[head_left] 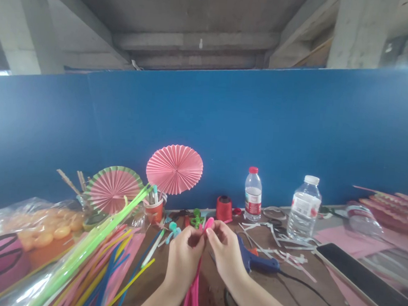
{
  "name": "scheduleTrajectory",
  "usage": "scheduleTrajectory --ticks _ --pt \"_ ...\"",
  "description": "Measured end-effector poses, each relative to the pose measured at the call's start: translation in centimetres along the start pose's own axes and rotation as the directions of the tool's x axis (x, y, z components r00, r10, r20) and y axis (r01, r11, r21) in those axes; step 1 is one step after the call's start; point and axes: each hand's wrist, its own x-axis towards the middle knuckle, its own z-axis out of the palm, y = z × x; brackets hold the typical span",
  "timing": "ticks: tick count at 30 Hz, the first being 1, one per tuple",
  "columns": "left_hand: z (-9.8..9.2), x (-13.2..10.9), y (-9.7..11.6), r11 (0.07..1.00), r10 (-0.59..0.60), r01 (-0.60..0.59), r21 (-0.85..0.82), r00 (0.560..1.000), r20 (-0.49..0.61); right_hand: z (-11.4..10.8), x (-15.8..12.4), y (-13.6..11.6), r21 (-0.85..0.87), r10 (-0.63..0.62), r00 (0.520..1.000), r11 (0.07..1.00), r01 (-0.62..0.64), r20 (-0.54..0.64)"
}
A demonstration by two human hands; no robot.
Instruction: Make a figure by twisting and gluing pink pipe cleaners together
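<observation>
My left hand and my right hand meet over the middle of the table, thumbs and fingers pinched on a bundle of bright pink pipe cleaners. A bent pink end sticks up between my fingertips, while the long stems hang down between my wrists. My fingers hide how the upper part is shaped. Just beyond my left hand lie a teal pipe cleaner figure and a green curled piece. Beside my right wrist rests a blue glue gun.
Bundled coloured pipe cleaners fill the left, near pleated paper fans and a cup of pens. Two upright bottles, red thread and white paper scraps stand or lie behind. A phone sits right; a blue partition closes the back.
</observation>
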Motion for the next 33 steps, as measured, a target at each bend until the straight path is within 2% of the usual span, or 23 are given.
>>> scheduleTrajectory --ticks 7,15,17,21,28,33 --pt "0.1 -0.1 0.1 1.000 0.011 -0.011 0.009 1.000 0.003 0.4 -0.4 0.2 0.030 0.022 0.997 0.999 -0.020 -0.070" --pt "-0.1 0.1 0.1 0.999 0.002 -0.002 -0.040 1.000 0.010 -0.2 0.1 -0.3 0.053 0.029 0.999 0.998 -0.027 -0.035" --pt "-0.1 0.3 0.1 0.996 -0.015 0.018 -0.083 0.999 0.036 -0.6 0.3 -0.5 0.006 -0.024 0.998 1.000 0.025 -0.050" --pt "0.2 0.6 -0.2 0.980 -0.054 0.071 -0.184 0.994 0.100 -1.5 0.7 -0.5 -0.221 -0.178 0.984 0.960 0.170 -0.020" --pt "0.3 0.7 -0.4 0.941 -0.062 0.118 -0.318 0.982 0.181 -1.8 1.1 -0.3 -0.234 -0.140 0.990 0.963 0.135 -0.002" --pt "0.5 0.8 -0.7 0.930 -0.070 0.133 -0.342 0.979 0.191 -1.7 1.3 -0.1 -0.235 -0.127 0.992 0.964 0.121 -0.008"
